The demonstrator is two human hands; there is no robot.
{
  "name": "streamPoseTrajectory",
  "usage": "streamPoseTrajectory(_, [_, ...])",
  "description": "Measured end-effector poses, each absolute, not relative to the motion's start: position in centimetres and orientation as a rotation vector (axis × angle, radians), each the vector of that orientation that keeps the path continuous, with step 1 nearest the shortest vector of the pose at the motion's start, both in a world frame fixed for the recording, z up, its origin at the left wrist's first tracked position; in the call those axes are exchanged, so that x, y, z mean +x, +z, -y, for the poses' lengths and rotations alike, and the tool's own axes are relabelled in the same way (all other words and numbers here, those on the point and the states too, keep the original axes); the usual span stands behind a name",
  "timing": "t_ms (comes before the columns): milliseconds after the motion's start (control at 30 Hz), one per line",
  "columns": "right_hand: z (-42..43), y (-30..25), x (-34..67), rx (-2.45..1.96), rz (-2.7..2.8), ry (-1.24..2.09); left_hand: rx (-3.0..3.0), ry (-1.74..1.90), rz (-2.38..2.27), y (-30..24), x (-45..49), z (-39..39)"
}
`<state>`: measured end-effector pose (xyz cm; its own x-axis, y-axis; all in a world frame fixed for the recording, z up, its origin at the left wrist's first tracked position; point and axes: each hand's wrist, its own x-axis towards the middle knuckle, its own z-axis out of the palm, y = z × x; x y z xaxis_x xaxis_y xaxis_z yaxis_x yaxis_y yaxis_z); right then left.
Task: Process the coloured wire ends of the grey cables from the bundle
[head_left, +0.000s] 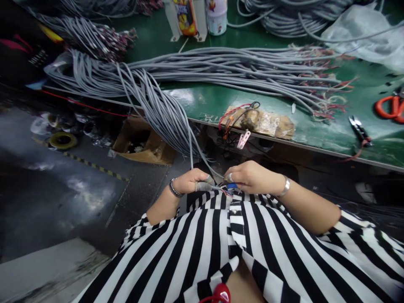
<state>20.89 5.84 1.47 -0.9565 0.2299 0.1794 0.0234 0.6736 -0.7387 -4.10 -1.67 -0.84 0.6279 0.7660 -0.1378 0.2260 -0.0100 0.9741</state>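
My left hand (192, 181) is closed, its taped fingertips pinching the end of a grey cable (202, 162) that hangs down from the bench. My right hand (249, 176) is closed too, pinching the thin coloured wires (227, 190) that stick out of that cable end, next to a small blue piece (232, 185). Both hands meet close to my striped shirt, below the bench edge. A thick bundle of grey cables (158, 105) drapes off the green bench (205, 101) towards my hands.
More grey cable bundles (236, 67) with stripped coloured ends lie across the bench. Orange scissors (389, 107) and black cutters (360, 130) lie at the right. A taped cardboard pad (268, 122) sits at the bench edge. A cardboard box (142, 143) and tape rolls (63, 140) are on the floor.
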Motion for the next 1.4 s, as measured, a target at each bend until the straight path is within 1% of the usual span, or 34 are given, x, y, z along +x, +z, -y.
streamPoseTrajectory(67, [-6.9, 0.8, 22.2, -0.377, 2.619, 1.129, 1.605, 0.464, -0.821, -0.7, -4.2, 1.4])
streamPoseTrajectory(167, [-7.9, -0.9, 24.4, -0.943, 2.441, 0.917, 1.679, 0.498, -0.805, -0.9, -3.8, 1.1])
streamPoseTrajectory(233, [-7.8, -2.0, 25.4, -1.144, 2.329, 0.944, 1.719, 0.541, -0.808, -1.1, -3.5, 1.0])
streamPoseTrajectory(267, [-7.4, -2.4, 25.6, -1.151, 2.290, 1.060, 1.738, 0.554, -0.812, -1.2, -3.4, 0.9])
streamPoseTrajectory(400, [-5.1, -2.7, 24.4, -0.915, 2.044, 1.824, 1.779, 0.530, -0.824, -1.4, -2.7, 0.4])
streamPoseTrajectory(500, [-3.7, -2.3, 22.2, -0.877, 1.885, 2.052, 1.791, 0.502, -0.852, -1.7, -2.1, 0.2])
streamPoseTrajectory(633, [-3.1, -1.9, 20.4, -1.001, 1.700, 2.105, 1.867, 0.512, -0.995, -2.2, -1.2, 0.7])
streamPoseTrajectory(767, [-3.7, -2.3, 20.2, -1.081, 1.534, 2.066, 1.857, 0.529, -1.093, -2.1, -0.6, 1.5])
streamPoseTrajectory(900, [-5.4, -3.3, 21.2, -1.309, 1.148, 1.926, 1.616, 0.663, -1.044, -2.3, -0.8, 2.3])
streamPoseTrajectory(967, [-5.8, -3.5, 22.1, -1.346, 1.128, 1.941, 1.406, 0.754, -1.103, -2.8, -0.9, 2.9])
streamPoseTrajectory(1067, [-5.4, -3.3, 23.0, -1.225, 1.408, 2.040, 1.165, 0.896, -1.193, -3.8, -0.9, 3.5])
streamPoseTrajectory(1167, [-4.6, -2.8, 22.9, -1.079, 1.544, 2.061, 1.101, 0.975, -1.176, -4.2, -0.8, 3.9])
streamPoseTrajectory(1233, [-4.3, -2.6, 22.4, -1.003, 1.508, 2.138, 1.105, 0.984, -1.162, -4.2, -0.7, 4.0])
streamPoseTrajectory(1400, [-4.2, -2.8, 21.2, -0.860, 1.226, 2.513, 1.177, 0.976, -1.178, -4.1, -0.7, 4.1])
